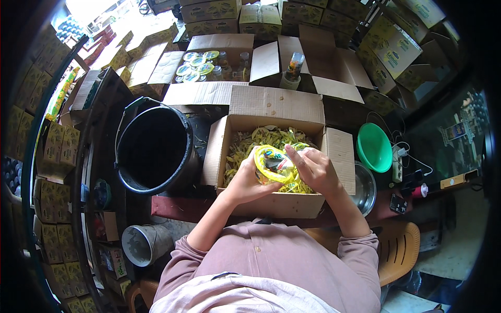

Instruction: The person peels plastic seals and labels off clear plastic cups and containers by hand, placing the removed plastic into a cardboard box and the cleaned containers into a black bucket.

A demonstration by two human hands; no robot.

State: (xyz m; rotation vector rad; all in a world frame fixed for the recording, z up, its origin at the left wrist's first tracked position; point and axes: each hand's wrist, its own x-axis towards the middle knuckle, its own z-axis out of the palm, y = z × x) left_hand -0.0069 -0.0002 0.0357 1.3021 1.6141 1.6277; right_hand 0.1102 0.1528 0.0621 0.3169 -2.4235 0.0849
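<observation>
My left hand (245,180) is closed round a round, bright yellow-rimmed item (270,176) with printed, multicoloured material in its middle, held over an open cardboard box (269,206). My right hand (315,169) is at the item's right side, thumb and fingers gripping it near the rim. Yellow shredded filler (242,151) fills the box beneath both hands; what exactly the held item is cannot be made out.
A black bucket (154,151) stands left, a grey bucket (138,245) below it. Right are a green basin (374,147), steel bowl (365,188) and power strip (396,167). Behind, open boxes (201,94) hold lidded containers (198,68); stacked cartons (209,13) surround the workspace.
</observation>
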